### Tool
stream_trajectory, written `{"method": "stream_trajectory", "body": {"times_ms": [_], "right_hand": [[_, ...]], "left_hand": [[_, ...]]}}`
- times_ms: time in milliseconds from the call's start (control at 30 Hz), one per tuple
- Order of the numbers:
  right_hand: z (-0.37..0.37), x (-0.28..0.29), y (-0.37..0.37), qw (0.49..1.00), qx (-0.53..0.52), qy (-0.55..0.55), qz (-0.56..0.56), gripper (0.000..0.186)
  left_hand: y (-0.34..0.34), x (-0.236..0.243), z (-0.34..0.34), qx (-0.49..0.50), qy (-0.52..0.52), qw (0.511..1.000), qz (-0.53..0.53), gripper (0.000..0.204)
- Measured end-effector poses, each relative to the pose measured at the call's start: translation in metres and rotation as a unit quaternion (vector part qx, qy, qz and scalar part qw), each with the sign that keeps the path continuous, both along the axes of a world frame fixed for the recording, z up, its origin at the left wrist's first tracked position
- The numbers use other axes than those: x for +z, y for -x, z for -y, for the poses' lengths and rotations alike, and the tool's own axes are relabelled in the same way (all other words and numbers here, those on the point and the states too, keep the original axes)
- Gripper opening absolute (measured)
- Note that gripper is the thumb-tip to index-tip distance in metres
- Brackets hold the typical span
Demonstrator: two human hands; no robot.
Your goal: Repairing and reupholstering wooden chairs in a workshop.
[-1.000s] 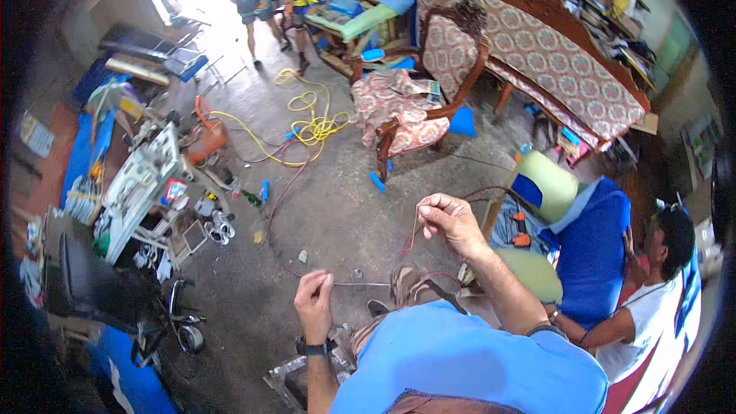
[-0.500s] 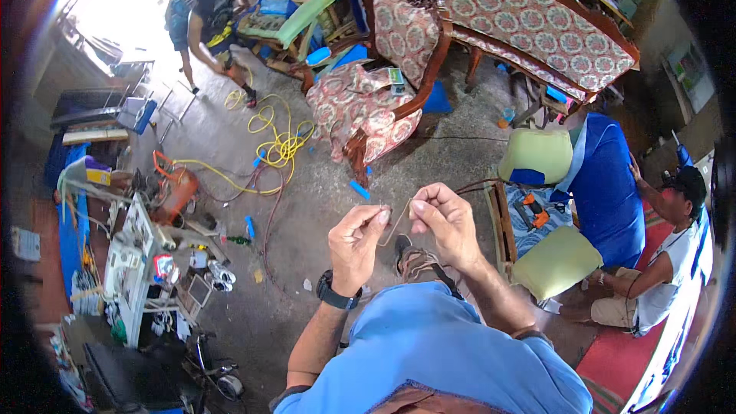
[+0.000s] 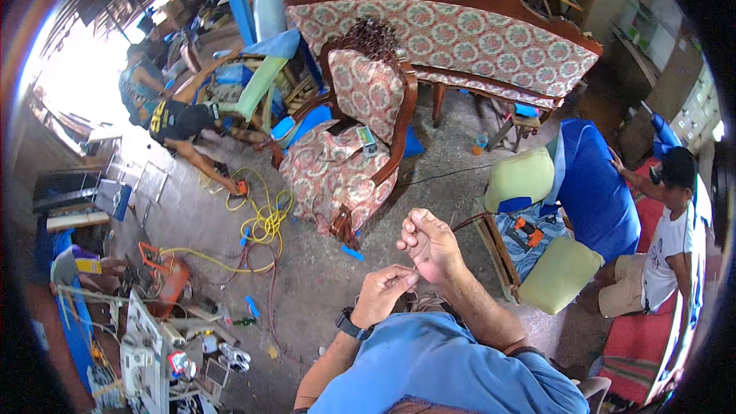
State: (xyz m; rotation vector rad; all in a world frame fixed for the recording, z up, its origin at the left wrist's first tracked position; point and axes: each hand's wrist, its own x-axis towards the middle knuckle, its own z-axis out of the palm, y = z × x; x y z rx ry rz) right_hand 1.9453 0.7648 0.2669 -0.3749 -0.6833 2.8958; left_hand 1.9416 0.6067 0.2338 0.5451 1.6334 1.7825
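Head view looks down on a cluttered workshop floor [image 3: 429,176] of bare concrete. The largest piece is a long carved wooden sofa [image 3: 452,38] with floral upholstery along the back; just in front of it stands a matching floral armchair [image 3: 349,146], a small flat greenish object resting on its seat. To the right, a wooden chair frame [image 3: 497,249] lies beside two pale green cushions [image 3: 537,222] and a blue-covered chair back [image 3: 594,184]; a seated person in a white shirt [image 3: 667,249] touches that blue cover. An orange-handled tool [image 3: 527,228] lies on patterned fabric between the cushions. At far left another person [image 3: 172,119] crouches near a coil of yellow cord [image 3: 264,222] on the floor.

Nearest the camera, the wearer's left hand [image 3: 386,294], a dark watch at the wrist, is closed in a pinch on a thin thread [image 3: 415,270]. The right hand [image 3: 429,245] is raised just above it, fingers curled, pinching the same thread. The thread is too fine to follow beyond the fingertips.
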Motion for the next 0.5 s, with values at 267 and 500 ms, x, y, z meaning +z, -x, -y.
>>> {"method": "stream_trajectory", "body": {"times_ms": [267,500], "right_hand": [[0.001,0.034,0.034,0.984,-0.104,-0.140,-0.036,0.010],[0.030,0.051,0.055,0.969,-0.123,-0.207,-0.048,0.010]], "left_hand": [[0.041,0.010,0.026,-0.050,0.043,0.994,-0.081,0.016],[0.064,0.007,0.054,-0.039,0.037,0.992,-0.116,0.014]]}}
